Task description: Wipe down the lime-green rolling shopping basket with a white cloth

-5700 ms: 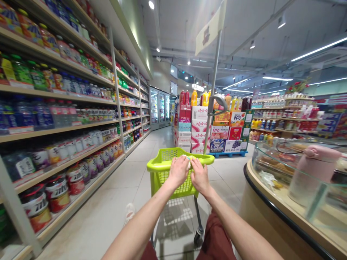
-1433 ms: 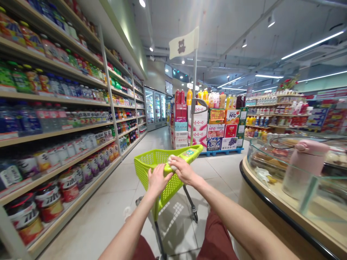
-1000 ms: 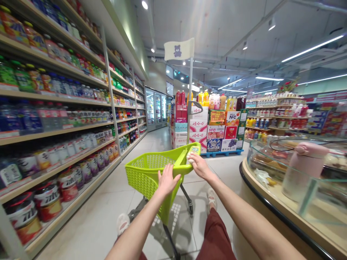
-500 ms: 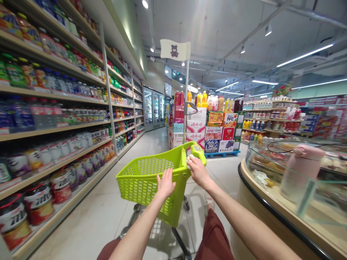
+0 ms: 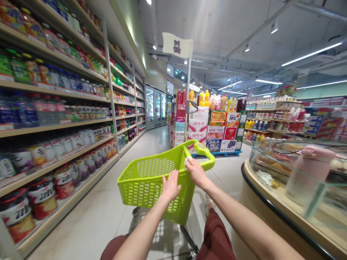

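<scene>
A small lime-green shopping cart (image 5: 148, 182) with a perforated basket stands before me, turned so its handle (image 5: 209, 161) is at the right. My left hand (image 5: 171, 186) lies along the basket's near side, fingers stretched out; I cannot tell whether it presses on the plastic. My right hand (image 5: 195, 171) is at the rim by the handle end, its fingers closed on a small crumpled white wipe (image 5: 187, 160) against the green plastic. A pole rises from the cart with a white bear flag (image 5: 177, 45) on top.
Shelves of bottled drinks (image 5: 54, 119) line the left. Stacked drink cartons (image 5: 199, 126) stand ahead on a blue pallet (image 5: 227, 153). At the right is a curved glass-fronted counter (image 5: 248, 173) with a pink flask (image 5: 311, 169). Pale floor tiles (image 5: 108, 195) lie around the cart.
The cart has turned slightly, so more of its handle shows. My right hand has slid left along the rim, away from the handle, with the wipe. My left hand has shifted slightly right.
</scene>
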A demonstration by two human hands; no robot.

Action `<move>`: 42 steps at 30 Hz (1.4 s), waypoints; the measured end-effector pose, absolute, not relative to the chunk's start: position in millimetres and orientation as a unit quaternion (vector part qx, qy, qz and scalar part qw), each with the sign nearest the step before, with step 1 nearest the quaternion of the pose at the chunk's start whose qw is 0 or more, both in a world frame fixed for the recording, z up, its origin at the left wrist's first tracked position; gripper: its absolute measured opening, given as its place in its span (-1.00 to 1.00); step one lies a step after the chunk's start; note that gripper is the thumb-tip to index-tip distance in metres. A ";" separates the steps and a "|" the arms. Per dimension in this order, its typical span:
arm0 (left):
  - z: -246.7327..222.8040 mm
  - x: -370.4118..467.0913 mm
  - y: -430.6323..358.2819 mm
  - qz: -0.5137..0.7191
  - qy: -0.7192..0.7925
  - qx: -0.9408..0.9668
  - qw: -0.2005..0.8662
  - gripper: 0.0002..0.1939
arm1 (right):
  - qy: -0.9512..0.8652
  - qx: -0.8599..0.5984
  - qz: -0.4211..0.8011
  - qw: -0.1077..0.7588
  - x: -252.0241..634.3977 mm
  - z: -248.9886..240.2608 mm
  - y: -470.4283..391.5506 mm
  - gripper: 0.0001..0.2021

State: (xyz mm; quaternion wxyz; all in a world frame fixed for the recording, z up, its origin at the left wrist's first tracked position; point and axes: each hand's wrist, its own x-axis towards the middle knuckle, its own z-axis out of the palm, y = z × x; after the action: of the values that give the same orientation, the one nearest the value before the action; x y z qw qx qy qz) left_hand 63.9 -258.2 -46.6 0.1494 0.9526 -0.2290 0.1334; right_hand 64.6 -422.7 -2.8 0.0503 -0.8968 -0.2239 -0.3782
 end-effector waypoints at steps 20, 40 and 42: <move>-66.0 59.0 -236.3 0.175 -0.170 0.961 0.128 -0.34 | -0.152 -0.907 -0.391 0.041 61.2 6.4 -443.2 -0.61; -83.5 69.1 -218.0 0.196 -0.146 0.964 0.109 -0.36 | -0.284 -0.832 -0.470 0.072 52.9 -41.5 -454.6 -0.70; -85.3 67.5 -219.3 0.202 -0.152 0.962 0.102 -0.35 | -0.299 -0.837 -0.453 0.067 46.0 -68.8 -447.4 -0.70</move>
State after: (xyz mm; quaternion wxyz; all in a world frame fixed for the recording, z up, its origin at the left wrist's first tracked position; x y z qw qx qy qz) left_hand 67.5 -219.3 -85.3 0.1022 0.9620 -0.1522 0.2024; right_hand 46.0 -447.4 -68.8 0.0668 -0.8371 -0.2989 -0.4532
